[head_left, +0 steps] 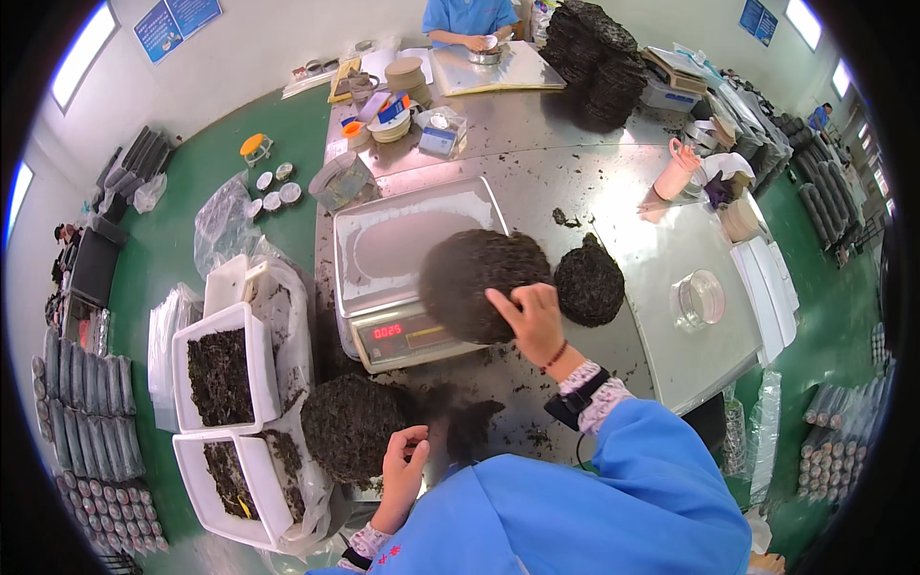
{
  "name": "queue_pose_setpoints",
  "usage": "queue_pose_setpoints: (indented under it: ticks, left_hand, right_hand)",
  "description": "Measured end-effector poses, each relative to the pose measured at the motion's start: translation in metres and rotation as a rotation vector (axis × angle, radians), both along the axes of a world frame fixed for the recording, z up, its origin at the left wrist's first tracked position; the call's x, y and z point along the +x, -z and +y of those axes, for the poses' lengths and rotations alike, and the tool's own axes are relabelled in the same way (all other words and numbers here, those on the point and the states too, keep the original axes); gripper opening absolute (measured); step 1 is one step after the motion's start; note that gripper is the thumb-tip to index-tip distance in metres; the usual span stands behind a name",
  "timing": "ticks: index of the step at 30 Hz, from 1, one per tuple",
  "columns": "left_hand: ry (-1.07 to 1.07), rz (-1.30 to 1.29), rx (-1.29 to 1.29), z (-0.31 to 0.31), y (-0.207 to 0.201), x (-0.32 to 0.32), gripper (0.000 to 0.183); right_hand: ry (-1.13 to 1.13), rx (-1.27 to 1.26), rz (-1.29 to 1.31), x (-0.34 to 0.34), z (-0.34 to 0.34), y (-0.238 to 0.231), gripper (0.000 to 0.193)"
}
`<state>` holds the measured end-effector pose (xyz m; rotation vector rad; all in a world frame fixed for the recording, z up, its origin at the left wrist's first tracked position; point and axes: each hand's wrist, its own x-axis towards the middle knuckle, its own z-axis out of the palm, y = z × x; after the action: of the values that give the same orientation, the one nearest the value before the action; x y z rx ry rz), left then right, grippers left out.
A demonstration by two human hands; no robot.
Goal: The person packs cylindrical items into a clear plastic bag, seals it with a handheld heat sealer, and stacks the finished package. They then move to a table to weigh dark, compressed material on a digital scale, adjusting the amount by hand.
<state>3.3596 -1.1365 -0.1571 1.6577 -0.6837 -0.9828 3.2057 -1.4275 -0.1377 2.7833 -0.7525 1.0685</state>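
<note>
My right hand grips the near right part of a dark round cake of dried leaf, which looks like seaweed and is blurred by motion. The cake hangs over the right part of a weighing scale with a metal pan and a lit red display. Just right of it lies a smaller dark round cake. Close to my body, my left hand is loosely curled with nothing visible in it. It is beside another dark round cake near the table's front edge.
White tubs with dark leaf stand at the left. A clear round dish sits on a metal board at the right. At the back rises a tall stack of dark cakes; a co-worker handles a round metal mould.
</note>
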Motion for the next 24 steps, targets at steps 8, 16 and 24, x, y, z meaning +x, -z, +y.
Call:
queue_pose_setpoints:
  ticks: [8,16,24]
  left_hand:
    - [0.056,-0.008,0.023,-0.012,-0.003,-0.007,0.024]
    - [0.109,0.074,0.072,-0.018,-0.011,-0.007,0.028]
    - [0.728,0.428,-0.271,-0.079,-0.138,0.009,0.052]
  right_hand:
    - [0.399,0.139,-0.118,-0.089,-0.014,0.019,0.068]
    - [0.524,0.268,-0.043,-0.13,-0.02,0.041,0.074]
    - [0.558,-0.094,0.084,-0.177,-0.108,0.014,0.07]
